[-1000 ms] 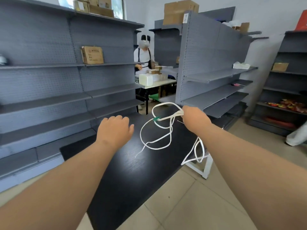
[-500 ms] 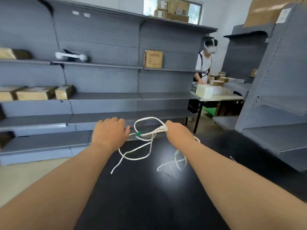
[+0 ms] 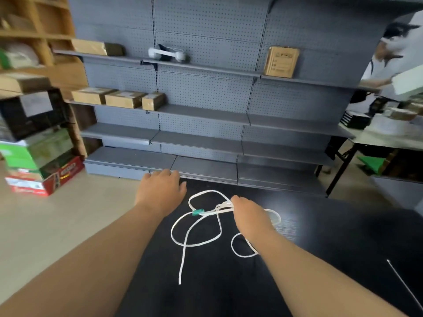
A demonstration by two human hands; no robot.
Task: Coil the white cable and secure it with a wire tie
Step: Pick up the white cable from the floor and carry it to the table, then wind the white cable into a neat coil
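White cable [image 3: 196, 234] sprawls in loose loops on the black table [image 3: 332, 236], gathered strands clamped in the right hand [image 3: 246, 216] beside a green tie [image 3: 198, 212]; left hand [image 3: 161, 191] hovers spread, holding nothing; coiling looks barely begun; next, the trailing end needs drawing in.

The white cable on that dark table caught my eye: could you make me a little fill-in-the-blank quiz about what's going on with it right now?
1. The white cable lies in loose loops on a ____ table.
2. The ____ hand grips several gathered strands.
3. The small band around the strands is ____ in colour.
4. The left hand hovers with fingers spread, holding ____.

Missing words: black; right; green; nothing
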